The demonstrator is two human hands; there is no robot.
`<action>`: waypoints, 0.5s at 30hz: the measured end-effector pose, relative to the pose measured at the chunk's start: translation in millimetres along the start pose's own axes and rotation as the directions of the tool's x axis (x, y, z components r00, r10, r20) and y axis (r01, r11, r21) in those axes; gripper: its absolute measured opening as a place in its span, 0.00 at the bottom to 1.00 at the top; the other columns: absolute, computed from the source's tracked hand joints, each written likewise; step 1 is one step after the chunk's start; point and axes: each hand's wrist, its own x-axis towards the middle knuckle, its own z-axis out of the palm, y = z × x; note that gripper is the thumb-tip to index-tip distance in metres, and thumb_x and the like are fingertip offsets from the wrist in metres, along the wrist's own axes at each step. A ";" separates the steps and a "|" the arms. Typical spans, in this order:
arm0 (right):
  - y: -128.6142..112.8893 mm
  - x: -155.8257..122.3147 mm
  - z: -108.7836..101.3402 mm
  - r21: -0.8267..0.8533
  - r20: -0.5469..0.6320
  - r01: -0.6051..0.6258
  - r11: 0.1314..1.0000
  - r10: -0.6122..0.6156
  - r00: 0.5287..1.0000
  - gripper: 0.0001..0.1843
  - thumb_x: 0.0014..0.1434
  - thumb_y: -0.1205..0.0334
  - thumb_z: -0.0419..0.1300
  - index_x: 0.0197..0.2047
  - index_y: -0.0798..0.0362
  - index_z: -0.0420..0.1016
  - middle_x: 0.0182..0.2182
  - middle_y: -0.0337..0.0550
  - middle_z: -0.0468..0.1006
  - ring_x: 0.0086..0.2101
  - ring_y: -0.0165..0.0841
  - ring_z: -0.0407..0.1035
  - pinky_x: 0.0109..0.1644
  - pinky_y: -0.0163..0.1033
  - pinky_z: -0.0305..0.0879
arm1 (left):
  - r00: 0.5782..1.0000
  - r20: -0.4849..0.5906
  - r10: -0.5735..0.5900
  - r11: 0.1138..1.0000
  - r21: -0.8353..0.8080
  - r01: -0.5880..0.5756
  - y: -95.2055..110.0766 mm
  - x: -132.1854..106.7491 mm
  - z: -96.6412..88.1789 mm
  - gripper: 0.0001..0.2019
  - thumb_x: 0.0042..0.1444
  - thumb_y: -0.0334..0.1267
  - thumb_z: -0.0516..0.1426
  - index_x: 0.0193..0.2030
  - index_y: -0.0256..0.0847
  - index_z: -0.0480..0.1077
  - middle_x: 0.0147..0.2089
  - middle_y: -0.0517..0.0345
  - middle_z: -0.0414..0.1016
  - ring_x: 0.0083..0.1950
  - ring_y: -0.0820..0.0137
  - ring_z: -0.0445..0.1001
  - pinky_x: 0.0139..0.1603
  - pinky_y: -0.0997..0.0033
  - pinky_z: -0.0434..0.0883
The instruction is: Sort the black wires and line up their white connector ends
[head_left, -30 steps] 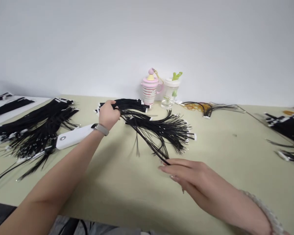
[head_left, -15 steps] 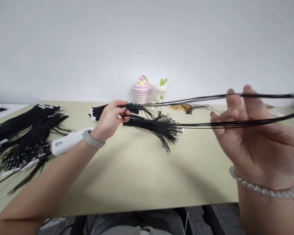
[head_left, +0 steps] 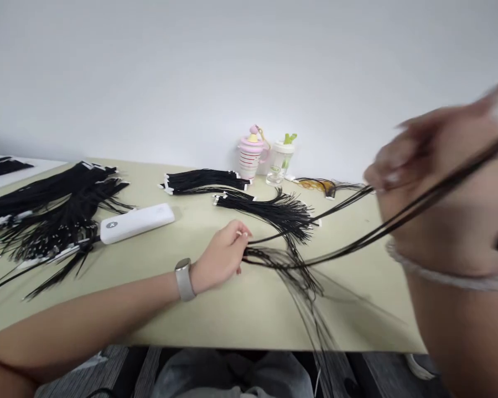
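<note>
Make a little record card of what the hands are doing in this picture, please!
Left hand: pinching black wires
Right hand: blurred, raised, with the wires running up to it
Nearby: black wire bundles with white ends
Also on table: white rounded box, pink striped cup, clear bottle with green top
Table: pale green
Left wrist: watch

Left hand (head_left: 221,257) lower, right hand (head_left: 444,182) higher

Bright even light, soft shadows, right hand (head_left: 440,188) prob. motion-blurred
</note>
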 end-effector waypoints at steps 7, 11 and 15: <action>79.9 -62.8 43.8 -0.518 0.611 0.401 0.756 -0.001 0.792 0.16 0.58 0.61 0.53 0.21 0.56 0.71 0.19 0.38 0.65 0.22 0.25 0.56 0.27 0.33 0.48 | 0.987 -0.070 -0.147 0.988 0.038 0.150 -24.9 18.5 -4.1 0.13 0.54 0.49 0.50 0.33 0.41 0.61 0.18 0.67 0.59 0.15 0.76 0.60 0.14 0.77 0.58; 96.4 -84.6 44.2 -0.570 0.752 0.649 0.503 0.001 0.659 0.10 0.55 0.65 0.53 0.25 0.53 0.71 0.21 0.39 0.66 0.25 0.28 0.55 0.27 0.36 0.43 | 0.932 0.004 -0.362 0.924 -0.131 0.359 -24.7 21.9 1.3 0.19 0.53 0.55 0.48 0.33 0.40 0.63 0.22 0.63 0.61 0.18 0.76 0.62 0.14 0.77 0.60; 101.8 -85.4 39.4 -0.510 0.810 0.761 0.401 -0.073 0.582 0.09 0.57 0.67 0.50 0.31 0.52 0.71 0.23 0.39 0.66 0.26 0.29 0.53 0.28 0.37 0.42 | 0.873 0.119 -0.472 0.836 -0.253 0.487 -25.1 23.8 2.4 0.25 0.55 0.60 0.40 0.27 0.39 0.61 0.18 0.64 0.59 0.15 0.78 0.58 0.12 0.80 0.56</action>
